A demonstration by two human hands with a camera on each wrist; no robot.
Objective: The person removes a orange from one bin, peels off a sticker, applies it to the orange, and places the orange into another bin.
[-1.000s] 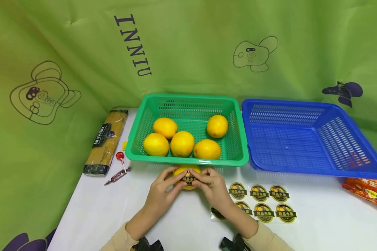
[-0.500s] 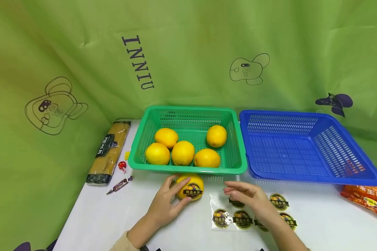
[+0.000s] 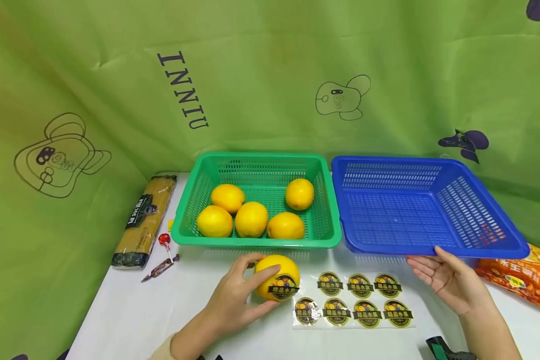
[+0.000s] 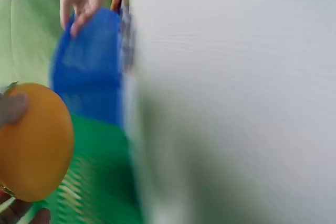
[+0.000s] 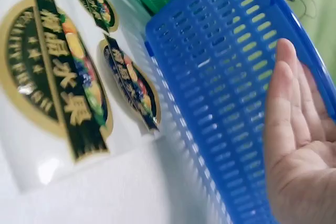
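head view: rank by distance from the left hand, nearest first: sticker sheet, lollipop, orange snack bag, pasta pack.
From the left hand:
1. sticker sheet, just to its right on the table.
2. lollipop, up and to its left.
3. pasta pack, farther left, by the cloth.
4. orange snack bag, far right edge.

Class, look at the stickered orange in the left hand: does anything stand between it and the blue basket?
Only flat things do. The sticker sheet lies on the table between the stickered orange, held by the left hand, and the blue basket. The right hand waits open at the basket's near rim.
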